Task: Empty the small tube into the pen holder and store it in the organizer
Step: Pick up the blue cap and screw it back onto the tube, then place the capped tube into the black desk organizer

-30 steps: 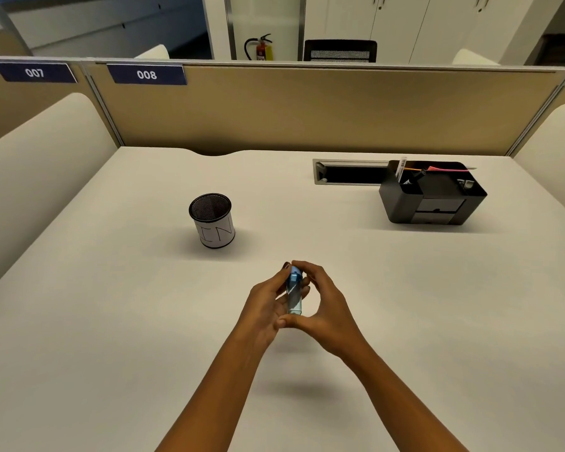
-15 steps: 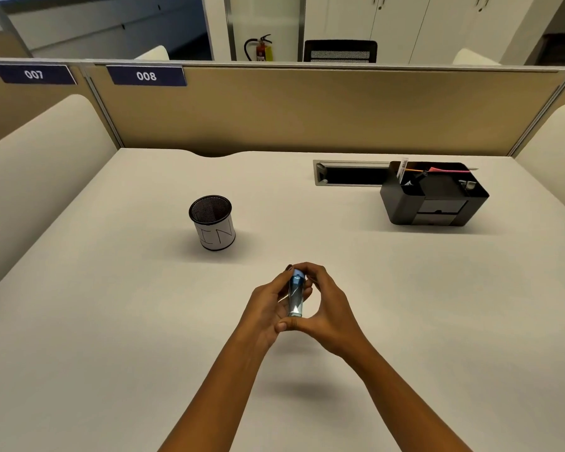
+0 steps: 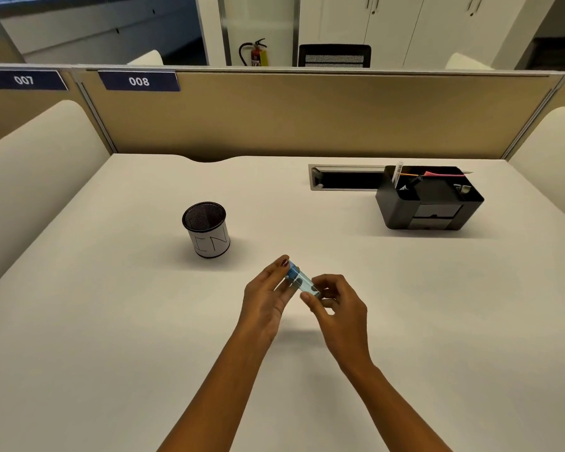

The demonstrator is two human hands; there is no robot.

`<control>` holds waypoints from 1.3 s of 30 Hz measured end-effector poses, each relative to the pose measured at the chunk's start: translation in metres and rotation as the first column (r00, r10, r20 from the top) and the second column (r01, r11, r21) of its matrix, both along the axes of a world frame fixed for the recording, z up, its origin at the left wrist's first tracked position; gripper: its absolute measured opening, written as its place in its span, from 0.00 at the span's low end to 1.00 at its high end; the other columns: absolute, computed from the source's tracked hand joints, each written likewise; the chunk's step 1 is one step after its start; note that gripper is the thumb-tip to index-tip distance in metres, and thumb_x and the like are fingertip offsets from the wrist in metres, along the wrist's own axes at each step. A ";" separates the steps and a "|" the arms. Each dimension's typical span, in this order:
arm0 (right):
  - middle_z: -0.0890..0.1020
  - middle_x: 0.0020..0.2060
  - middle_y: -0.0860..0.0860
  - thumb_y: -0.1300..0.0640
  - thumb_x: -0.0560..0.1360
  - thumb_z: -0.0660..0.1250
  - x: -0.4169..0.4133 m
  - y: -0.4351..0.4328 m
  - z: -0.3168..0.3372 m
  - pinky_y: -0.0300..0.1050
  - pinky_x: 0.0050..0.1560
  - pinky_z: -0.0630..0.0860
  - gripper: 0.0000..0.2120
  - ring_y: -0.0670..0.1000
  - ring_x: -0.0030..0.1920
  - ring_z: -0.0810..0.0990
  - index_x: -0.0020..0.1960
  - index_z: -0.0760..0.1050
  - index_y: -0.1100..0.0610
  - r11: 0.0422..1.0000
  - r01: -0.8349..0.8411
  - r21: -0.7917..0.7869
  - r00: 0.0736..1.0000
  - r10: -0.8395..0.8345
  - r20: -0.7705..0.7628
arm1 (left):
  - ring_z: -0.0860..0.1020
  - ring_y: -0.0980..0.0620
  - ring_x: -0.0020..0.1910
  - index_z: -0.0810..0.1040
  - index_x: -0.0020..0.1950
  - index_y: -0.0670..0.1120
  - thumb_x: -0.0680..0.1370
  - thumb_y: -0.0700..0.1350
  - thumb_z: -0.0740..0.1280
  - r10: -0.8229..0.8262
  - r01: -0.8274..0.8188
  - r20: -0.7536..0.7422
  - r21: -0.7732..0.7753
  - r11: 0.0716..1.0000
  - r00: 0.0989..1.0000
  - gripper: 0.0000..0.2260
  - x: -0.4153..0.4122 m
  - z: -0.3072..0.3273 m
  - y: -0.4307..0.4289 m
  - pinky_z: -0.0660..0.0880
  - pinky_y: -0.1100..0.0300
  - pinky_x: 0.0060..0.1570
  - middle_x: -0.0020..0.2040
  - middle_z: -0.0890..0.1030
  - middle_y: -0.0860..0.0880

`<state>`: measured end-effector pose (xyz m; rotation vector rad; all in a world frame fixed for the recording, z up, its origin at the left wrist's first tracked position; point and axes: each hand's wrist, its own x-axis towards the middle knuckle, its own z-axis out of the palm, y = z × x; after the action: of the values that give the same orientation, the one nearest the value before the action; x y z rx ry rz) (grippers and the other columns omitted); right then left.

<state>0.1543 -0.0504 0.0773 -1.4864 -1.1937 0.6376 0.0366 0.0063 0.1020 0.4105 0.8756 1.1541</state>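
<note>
Since a second ago the small clear plastic tube with the blue cap (image 3: 299, 281) tips from upright to slanted, cap toward your left hand (image 3: 266, 298). Left grip pinches the cap end, right hand (image 3: 336, 306) pinches the base, both above the desk (image 3: 111, 321). Twist the cap off, keeping the mouth raised until over the black mesh pen holder (image 3: 206, 228); black plastic organizer (image 3: 428, 203) sits well apart, far right.

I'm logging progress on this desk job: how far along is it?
Nothing is finished yet. In hand: the small tube, blue cap on, is tilted between the left hand and right hand. Left: uncapping it, emptying it into the pen holder, which stands apart on the left, then storing it in the organizer.
</note>
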 end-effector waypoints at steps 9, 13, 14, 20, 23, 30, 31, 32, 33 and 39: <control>0.86 0.42 0.50 0.56 0.72 0.73 0.035 0.015 -0.001 0.28 0.36 0.78 0.07 0.44 0.37 0.85 0.49 0.80 0.49 0.965 0.246 -0.088 0.918 -0.261 -0.299 | 0.78 0.46 0.58 0.78 0.60 0.42 0.79 0.41 0.61 0.039 -0.015 -0.307 0.081 0.997 0.951 0.11 0.042 0.007 0.009 0.76 0.52 0.61 0.59 0.79 0.44; 0.86 0.44 0.51 0.56 0.73 0.72 0.065 0.019 0.001 0.41 0.48 0.81 0.05 0.49 0.42 0.87 0.49 0.81 0.48 0.922 0.356 -0.148 0.787 -0.382 -0.485 | 0.75 0.53 0.61 0.76 0.62 0.48 0.80 0.43 0.61 0.088 0.070 -0.590 0.240 0.968 0.803 0.12 0.068 0.005 0.017 0.73 0.62 0.61 0.62 0.77 0.49; 0.86 0.44 0.51 0.56 0.73 0.72 0.074 0.020 0.001 0.44 0.50 0.81 0.06 0.49 0.43 0.87 0.49 0.81 0.48 0.911 0.381 -0.155 0.758 -0.404 -0.513 | 0.74 0.55 0.60 0.76 0.63 0.48 0.79 0.43 0.62 0.112 0.107 -0.639 0.294 0.950 0.761 0.12 0.076 0.005 0.019 0.72 0.68 0.57 0.63 0.77 0.50; 0.84 0.52 0.55 0.58 0.73 0.72 0.126 0.036 0.010 0.52 0.60 0.79 0.10 0.54 0.51 0.84 0.54 0.79 0.52 0.851 0.501 -0.158 0.658 -0.493 -0.569 | 0.67 0.51 0.70 0.65 0.71 0.48 0.80 0.46 0.62 0.174 0.447 -0.846 0.428 0.785 0.505 0.20 0.141 0.006 0.047 0.62 0.63 0.66 0.73 0.67 0.47; 0.84 0.53 0.56 0.58 0.73 0.72 0.153 0.047 0.017 0.53 0.61 0.78 0.10 0.55 0.53 0.84 0.54 0.79 0.52 0.825 0.549 -0.135 0.644 -0.520 -0.561 | 0.59 0.49 0.75 0.58 0.75 0.48 0.80 0.49 0.60 0.195 0.552 -0.898 0.401 0.731 0.393 0.24 0.177 0.005 0.066 0.59 0.55 0.72 0.77 0.60 0.48; 0.84 0.53 0.55 0.61 0.71 0.74 0.213 0.082 0.026 0.53 0.63 0.77 0.12 0.55 0.56 0.82 0.55 0.80 0.56 0.748 0.660 -0.068 0.622 -0.595 -0.510 | 0.51 0.46 0.78 0.54 0.76 0.48 0.80 0.50 0.59 0.306 0.739 -0.928 0.358 0.570 0.214 0.26 0.235 -0.009 0.113 0.47 0.46 0.74 0.78 0.56 0.47; 0.84 0.52 0.54 0.60 0.71 0.74 0.220 0.087 0.028 0.52 0.62 0.77 0.12 0.53 0.56 0.82 0.55 0.81 0.56 0.735 0.676 -0.051 0.625 -0.609 -0.489 | 0.51 0.46 0.77 0.54 0.76 0.48 0.80 0.50 0.59 0.327 0.761 -0.926 0.349 0.547 0.189 0.26 0.240 -0.011 0.117 0.47 0.45 0.74 0.78 0.56 0.47; 0.84 0.51 0.53 0.60 0.71 0.74 0.227 0.093 0.029 0.50 0.61 0.78 0.12 0.51 0.54 0.83 0.55 0.81 0.57 0.717 0.696 -0.034 0.623 -0.627 -0.468 | 0.51 0.46 0.78 0.53 0.77 0.48 0.80 0.50 0.58 0.346 0.783 -0.924 0.333 0.525 0.160 0.27 0.246 -0.014 0.121 0.47 0.45 0.74 0.78 0.55 0.47; 0.85 0.50 0.52 0.60 0.71 0.74 0.236 0.100 0.028 0.46 0.59 0.79 0.12 0.49 0.52 0.83 0.55 0.81 0.57 0.695 0.719 -0.015 0.616 -0.647 -0.449 | 0.50 0.46 0.78 0.52 0.77 0.48 0.80 0.51 0.58 0.358 0.805 -0.924 0.310 0.505 0.131 0.27 0.255 -0.018 0.125 0.46 0.45 0.74 0.79 0.55 0.47; 0.85 0.47 0.52 0.60 0.71 0.75 0.266 0.133 0.025 0.30 0.46 0.79 0.11 0.48 0.48 0.85 0.51 0.80 0.59 0.604 0.778 0.172 0.625 -0.716 -0.311 | 0.47 0.46 0.78 0.48 0.77 0.47 0.81 0.54 0.54 0.418 0.848 -0.908 0.230 0.478 0.010 0.28 0.271 -0.041 0.134 0.38 0.49 0.72 0.79 0.51 0.47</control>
<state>0.4199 0.0828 0.1023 -1.4490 -0.3657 0.0118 0.3076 0.1405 0.0610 2.5297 1.2152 0.5604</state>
